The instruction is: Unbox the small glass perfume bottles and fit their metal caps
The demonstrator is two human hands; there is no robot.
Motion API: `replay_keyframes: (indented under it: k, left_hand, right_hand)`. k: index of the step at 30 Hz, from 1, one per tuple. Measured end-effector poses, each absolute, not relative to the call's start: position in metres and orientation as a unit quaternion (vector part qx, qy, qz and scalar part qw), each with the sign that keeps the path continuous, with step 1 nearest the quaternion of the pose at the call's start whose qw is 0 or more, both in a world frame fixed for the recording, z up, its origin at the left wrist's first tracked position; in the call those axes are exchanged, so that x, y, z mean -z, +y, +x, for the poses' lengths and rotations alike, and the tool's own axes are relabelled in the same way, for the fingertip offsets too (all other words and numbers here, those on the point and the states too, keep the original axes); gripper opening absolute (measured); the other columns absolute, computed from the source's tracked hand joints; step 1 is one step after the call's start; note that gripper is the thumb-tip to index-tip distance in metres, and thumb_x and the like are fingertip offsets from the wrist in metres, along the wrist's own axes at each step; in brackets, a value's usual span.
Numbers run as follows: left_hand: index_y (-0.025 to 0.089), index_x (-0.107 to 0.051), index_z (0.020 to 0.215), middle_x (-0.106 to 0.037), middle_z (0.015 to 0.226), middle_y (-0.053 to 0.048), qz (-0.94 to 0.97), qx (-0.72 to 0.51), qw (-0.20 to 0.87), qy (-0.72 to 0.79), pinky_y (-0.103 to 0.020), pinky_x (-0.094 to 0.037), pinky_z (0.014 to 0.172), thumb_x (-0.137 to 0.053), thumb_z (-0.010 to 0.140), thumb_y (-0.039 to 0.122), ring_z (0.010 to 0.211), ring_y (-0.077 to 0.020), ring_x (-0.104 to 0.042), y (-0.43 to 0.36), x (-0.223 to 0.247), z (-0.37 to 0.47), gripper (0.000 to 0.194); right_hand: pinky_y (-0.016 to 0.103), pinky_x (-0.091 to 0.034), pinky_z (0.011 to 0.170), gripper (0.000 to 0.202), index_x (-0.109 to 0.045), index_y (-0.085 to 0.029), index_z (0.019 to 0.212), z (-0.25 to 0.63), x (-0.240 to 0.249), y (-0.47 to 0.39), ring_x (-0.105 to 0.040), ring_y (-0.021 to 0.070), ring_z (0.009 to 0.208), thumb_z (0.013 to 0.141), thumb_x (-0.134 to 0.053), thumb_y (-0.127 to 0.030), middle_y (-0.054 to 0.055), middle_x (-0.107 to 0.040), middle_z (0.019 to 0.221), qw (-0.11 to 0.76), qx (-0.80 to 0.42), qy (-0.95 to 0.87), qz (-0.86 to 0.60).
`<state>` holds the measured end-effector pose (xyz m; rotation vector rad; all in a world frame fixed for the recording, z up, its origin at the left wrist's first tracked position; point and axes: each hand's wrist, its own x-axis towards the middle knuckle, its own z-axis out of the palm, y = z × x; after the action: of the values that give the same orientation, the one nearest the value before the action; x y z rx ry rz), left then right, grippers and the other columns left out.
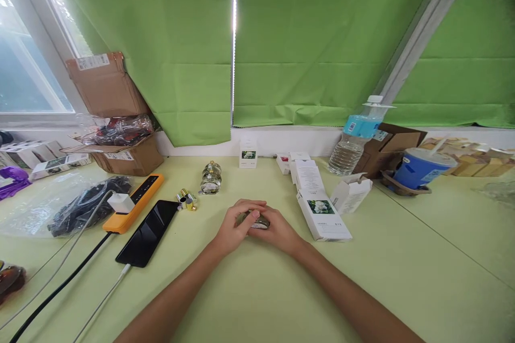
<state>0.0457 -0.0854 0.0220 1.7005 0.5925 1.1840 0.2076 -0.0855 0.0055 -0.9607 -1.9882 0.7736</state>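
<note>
Both hands meet in the middle of the table, closed around a small rounded glass bottle (259, 221) with a pale label; fingers cover much of it. My left hand (237, 225) has its thumb lying over the bottle's front. My right hand (277, 230) wraps it from the other side. Farther back to the left stand similar glass bottles (211, 179), seemingly stacked, with a gold top. Several small gold and silver caps (187, 201) lie left of my hands. To the right, a white box with a flower picture (324, 217) lies flat beside an open white carton (351, 194).
A black phone (148, 233) and an orange power strip (132, 203) with cables lie left. Behind them sits an open cardboard box (132, 161). A water bottle (350, 144) and blue cup (422, 169) stand right. A small white box (248, 155) stands by the wall.
</note>
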Motion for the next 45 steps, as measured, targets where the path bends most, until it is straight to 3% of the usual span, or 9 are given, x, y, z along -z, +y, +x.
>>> replay_keyframes:
  k: [5,19,33,39,45]
  left_hand:
    - [0.017,-0.071,0.092,-0.065,0.116,-0.012,0.675,-0.489,0.498,0.241,-0.039,-0.046,0.098,-0.057,0.089,0.033,0.113,-0.0246,-0.058,-0.083,-0.018,0.048,0.021]
    - [0.016,-0.06,0.087,-0.064,0.11,-0.008,0.608,-0.487,0.58,0.24,-0.034,-0.049,0.088,-0.064,0.084,0.035,0.096,-0.0193,-0.062,-0.081,-0.011,0.057,0.019]
    - [0.014,-0.06,0.079,-0.067,0.109,-0.011,0.606,-0.497,0.569,0.248,-0.036,-0.05,0.089,-0.064,0.083,0.041,0.098,-0.0211,-0.063,-0.079,-0.01,0.057,0.027]
    - [0.016,-0.067,0.091,-0.068,0.108,-0.01,0.63,-0.495,0.54,0.259,-0.036,-0.049,0.091,-0.058,0.087,0.041,0.103,-0.0228,-0.062,-0.08,-0.012,0.057,0.027]
    - [0.016,-0.067,0.087,-0.066,0.108,-0.01,0.645,-0.508,0.511,0.255,-0.036,-0.049,0.092,-0.056,0.089,0.037,0.106,-0.023,-0.06,-0.081,-0.01,0.058,0.024]
  right_hand:
    - [0.034,-0.051,0.086,0.033,-0.066,-0.024,0.109,0.206,-0.01,-0.087,-0.063,0.0231,0.1,0.078,-0.071,-0.031,0.004,-0.067,0.111,0.393,-0.292,-0.788,-0.373]
    - [0.034,-0.051,0.083,0.03,-0.068,-0.023,0.105,0.21,0.004,-0.082,-0.063,0.0233,0.096,0.076,-0.072,-0.029,0.004,-0.067,0.107,0.383,-0.277,-0.785,-0.401]
    - [0.033,-0.052,0.084,0.031,-0.067,-0.021,0.106,0.207,-0.002,-0.084,-0.064,0.0223,0.096,0.077,-0.071,-0.03,0.005,-0.067,0.108,0.387,-0.293,-0.783,-0.39]
    - [0.032,-0.052,0.081,0.028,-0.067,-0.022,0.105,0.206,-0.004,-0.086,-0.065,0.0217,0.092,0.077,-0.07,-0.026,0.003,-0.069,0.103,0.384,-0.273,-0.785,-0.403]
    - [0.031,-0.052,0.078,0.028,-0.066,-0.022,0.104,0.207,0.0,-0.085,-0.065,0.0214,0.089,0.077,-0.07,-0.028,0.003,-0.069,0.101,0.388,-0.266,-0.785,-0.403]
